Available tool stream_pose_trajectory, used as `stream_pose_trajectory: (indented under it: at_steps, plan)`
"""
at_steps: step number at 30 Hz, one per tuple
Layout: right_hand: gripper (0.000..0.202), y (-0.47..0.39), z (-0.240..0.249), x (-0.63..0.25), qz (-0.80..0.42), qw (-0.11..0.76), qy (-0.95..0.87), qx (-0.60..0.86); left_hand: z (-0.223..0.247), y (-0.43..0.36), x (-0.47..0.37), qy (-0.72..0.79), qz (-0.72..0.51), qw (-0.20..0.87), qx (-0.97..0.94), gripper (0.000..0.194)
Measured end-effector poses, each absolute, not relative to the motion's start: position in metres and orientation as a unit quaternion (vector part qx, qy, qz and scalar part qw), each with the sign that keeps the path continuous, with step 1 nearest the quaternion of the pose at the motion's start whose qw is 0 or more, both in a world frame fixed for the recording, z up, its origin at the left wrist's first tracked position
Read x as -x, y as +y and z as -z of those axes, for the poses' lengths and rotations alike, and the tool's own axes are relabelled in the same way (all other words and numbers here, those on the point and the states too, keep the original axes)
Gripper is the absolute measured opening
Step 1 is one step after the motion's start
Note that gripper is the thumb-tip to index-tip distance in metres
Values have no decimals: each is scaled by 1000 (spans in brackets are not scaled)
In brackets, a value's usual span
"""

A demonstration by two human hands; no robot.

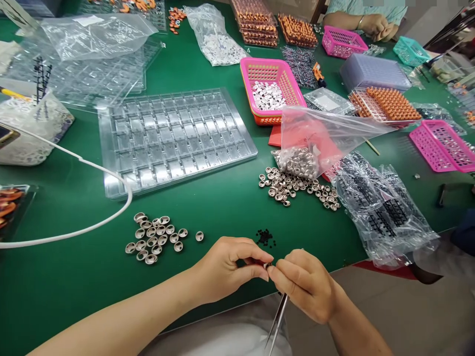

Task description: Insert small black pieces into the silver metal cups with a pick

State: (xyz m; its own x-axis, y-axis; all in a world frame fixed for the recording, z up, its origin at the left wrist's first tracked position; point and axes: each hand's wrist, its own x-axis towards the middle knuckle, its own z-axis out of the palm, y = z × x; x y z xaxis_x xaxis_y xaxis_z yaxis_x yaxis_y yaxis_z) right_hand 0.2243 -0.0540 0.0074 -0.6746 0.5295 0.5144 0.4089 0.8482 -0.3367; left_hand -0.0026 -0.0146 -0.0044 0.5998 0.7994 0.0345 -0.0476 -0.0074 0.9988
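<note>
The left hand pinches a small part between thumb and forefinger. The right hand, curled round tweezers, has its fingertips at the part's right side; black bits lie just beyond.

The tweezers look smooth metal, the tray glossy plastic.

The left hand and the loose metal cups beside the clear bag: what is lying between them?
In the head view, a scatter of tiny black pieces lies on the green table between the left hand and those metal cups.
</note>
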Motion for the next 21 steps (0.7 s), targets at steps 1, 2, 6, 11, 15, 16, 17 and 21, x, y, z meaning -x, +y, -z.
stream_pose_trajectory:
  at_steps: [1,2,6,11,15,16,17,21]
  plan:
    - [31,-54,-8,-224,-99,309,-911,256,4,-15,3,299,-333,631,-633,15]
    - [32,-53,-8,-225,-99,308,-911,255,4,-15,3,298,-335,625,-639,15]
    - [32,-53,-9,-224,-95,303,-914,253,4,-16,3,297,-340,605,-655,15]
    - [33,-52,-3,-224,-118,307,-910,253,5,-17,2,304,-350,581,-669,13]
    - [35,-52,3,-226,-155,305,-903,258,6,-19,0,332,-335,595,-651,12]
    - [35,-52,4,-227,-160,302,-903,259,6,-19,0,340,-329,605,-640,12]
    - [35,-52,5,-227,-157,300,-905,258,6,-19,-1,348,-323,617,-627,12]
    - [34,-51,6,-227,-125,327,-903,248,5,-18,-1,384,-287,685,-548,12]
